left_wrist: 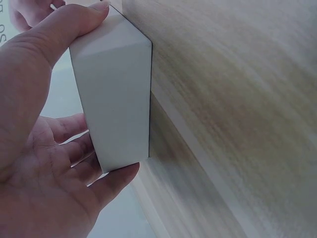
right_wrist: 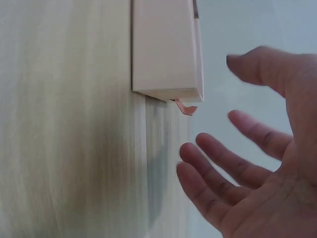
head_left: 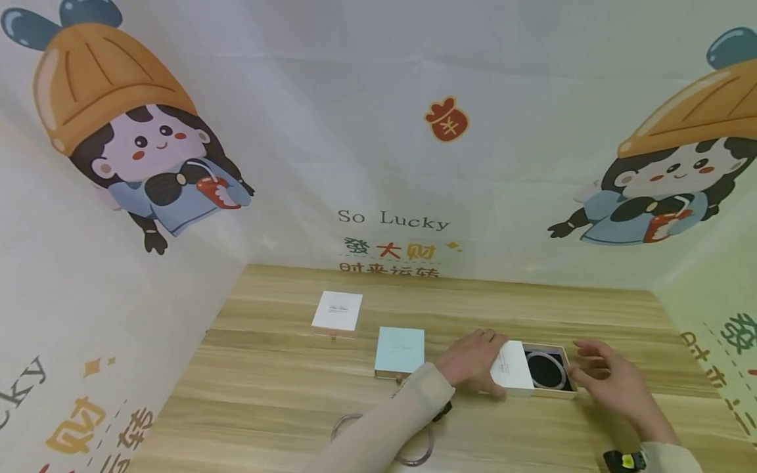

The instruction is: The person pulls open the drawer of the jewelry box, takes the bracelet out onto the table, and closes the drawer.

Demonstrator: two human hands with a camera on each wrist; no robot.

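Note:
A white slide-out box stands at the right of the table, its lettered sleeve (head_left: 516,371) partly drawn off the drawer (head_left: 572,387). In the drawer lies a pale round bangle (head_left: 562,368) on a dark lining. My left hand (head_left: 476,358) holds the sleeve's left end, thumb on one side and fingers on the other; the left wrist view shows this plain white end (left_wrist: 116,99) close up. Beside the drawer's right end, my right hand (head_left: 612,381) is spread with nothing in it. The right wrist view shows a small orange ribbon tab (right_wrist: 185,107) on that end, apart from the fingers.
A teal box (head_left: 400,348) and another white box (head_left: 338,310) stand to the left on the wood-grain table (head_left: 266,368). Curved parts of clear bangles (head_left: 430,450) show on both sides of my left forearm, which hides the rest. A printed cloth (head_left: 503,217) encloses the table.

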